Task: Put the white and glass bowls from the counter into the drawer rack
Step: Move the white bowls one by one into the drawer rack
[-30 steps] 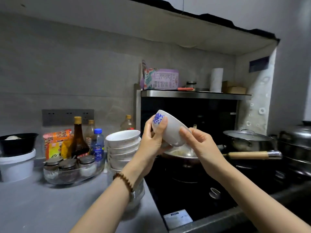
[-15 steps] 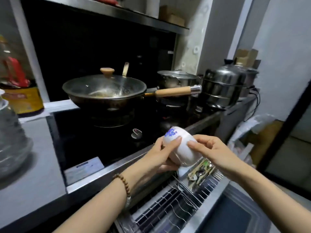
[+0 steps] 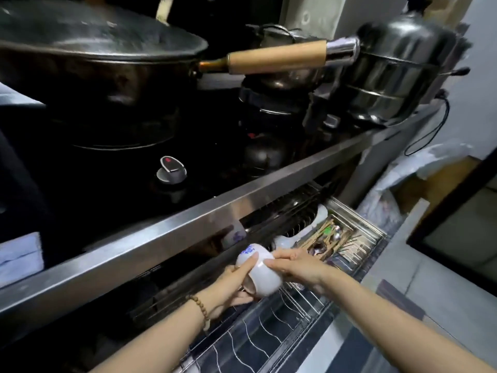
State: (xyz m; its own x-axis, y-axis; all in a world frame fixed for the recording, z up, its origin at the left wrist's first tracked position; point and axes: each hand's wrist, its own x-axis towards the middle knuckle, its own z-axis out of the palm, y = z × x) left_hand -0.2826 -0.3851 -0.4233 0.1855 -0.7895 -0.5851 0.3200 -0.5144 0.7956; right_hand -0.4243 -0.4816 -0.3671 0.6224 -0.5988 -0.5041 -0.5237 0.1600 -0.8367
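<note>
White bowl held tipped over the open rack

The bowl (image 3: 262,273) is white with a blue pattern near its rim. It lies on its side with the mouth facing down and left, between the left hand (image 3: 231,284) and the right hand (image 3: 295,267), which hold it just above the rack (image 3: 269,332). The rack is a pulled-out wire grid of upright prongs over a dark tray, below the counter edge. Its near slots are bare.
</note>
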